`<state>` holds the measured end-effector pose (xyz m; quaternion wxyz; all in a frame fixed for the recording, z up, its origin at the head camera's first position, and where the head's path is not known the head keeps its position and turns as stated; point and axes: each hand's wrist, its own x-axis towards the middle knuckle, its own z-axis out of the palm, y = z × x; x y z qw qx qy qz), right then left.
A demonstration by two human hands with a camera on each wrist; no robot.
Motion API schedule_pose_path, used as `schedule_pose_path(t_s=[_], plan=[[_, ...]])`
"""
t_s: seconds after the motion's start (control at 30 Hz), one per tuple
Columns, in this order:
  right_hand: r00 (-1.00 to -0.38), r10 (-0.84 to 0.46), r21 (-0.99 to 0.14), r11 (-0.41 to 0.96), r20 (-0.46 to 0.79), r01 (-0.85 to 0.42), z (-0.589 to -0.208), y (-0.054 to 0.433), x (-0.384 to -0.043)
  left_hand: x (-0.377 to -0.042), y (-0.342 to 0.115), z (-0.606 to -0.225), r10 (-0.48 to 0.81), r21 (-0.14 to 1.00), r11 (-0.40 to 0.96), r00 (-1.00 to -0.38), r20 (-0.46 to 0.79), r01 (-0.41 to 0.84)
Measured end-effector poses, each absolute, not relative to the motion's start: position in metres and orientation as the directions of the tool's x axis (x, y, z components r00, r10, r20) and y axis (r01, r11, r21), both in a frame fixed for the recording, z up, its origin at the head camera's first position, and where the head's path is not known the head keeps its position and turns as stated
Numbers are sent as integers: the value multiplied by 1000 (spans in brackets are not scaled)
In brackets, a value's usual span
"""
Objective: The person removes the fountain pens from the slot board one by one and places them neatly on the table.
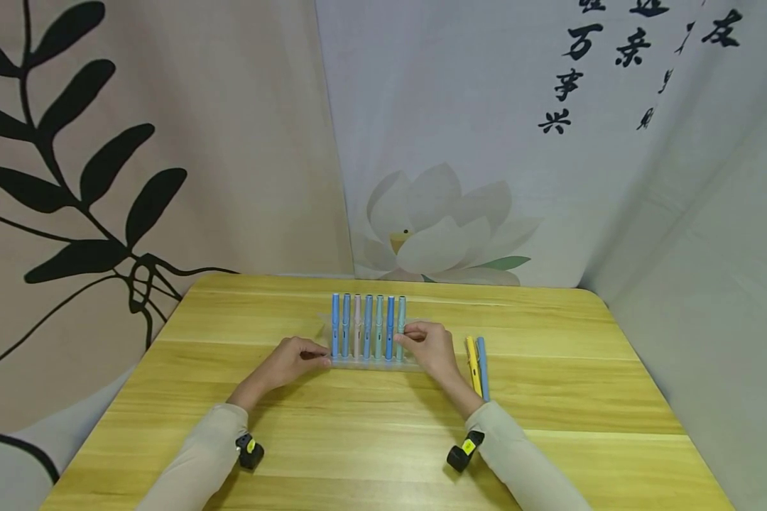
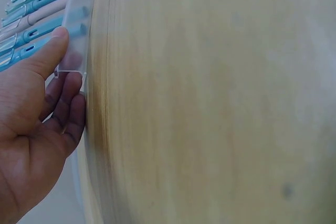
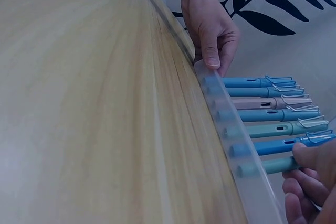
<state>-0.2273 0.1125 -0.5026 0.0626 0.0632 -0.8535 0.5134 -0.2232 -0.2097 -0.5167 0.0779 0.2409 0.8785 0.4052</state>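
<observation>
A clear plastic pen stand [image 1: 364, 365] holds a row of upright pens in blue, light green and pale pink. My left hand [image 1: 290, 360] grips the stand's left end; in the left wrist view the thumb [image 2: 59, 38] lies on top of the clear edge, other fingers below it. With my right hand [image 1: 431, 346] I pinch the light green pen [image 3: 273, 166] at the right end of the row, its lower end in the stand. A bright blue pen [image 1: 390, 319] stands just left of it.
Right of the stand, a yellow pen [image 1: 472, 358] and a blue pen [image 1: 482, 362] lie side by side on the wooden table [image 1: 358, 440], near my right forearm. Printed curtains [image 1: 262, 142] hang behind the table's far edge.
</observation>
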Motion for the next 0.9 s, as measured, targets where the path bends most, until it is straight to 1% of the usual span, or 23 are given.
schedule_pose_path(t_s=[0.23,0.4,0.9], plan=[[-985,-36,-880,444,170,-168,-503,115,-227,-223,-209,-517,487,749,557,-872,55,358],[-980,-39,-882,429,196,-193,-497,116,-226,-224,-210,-517,489,747,555,-870,65,367],[-963,-37,-872,417,265,-256,-477,126,-218,-223,-208,-517,477,751,564,-878,42,343]])
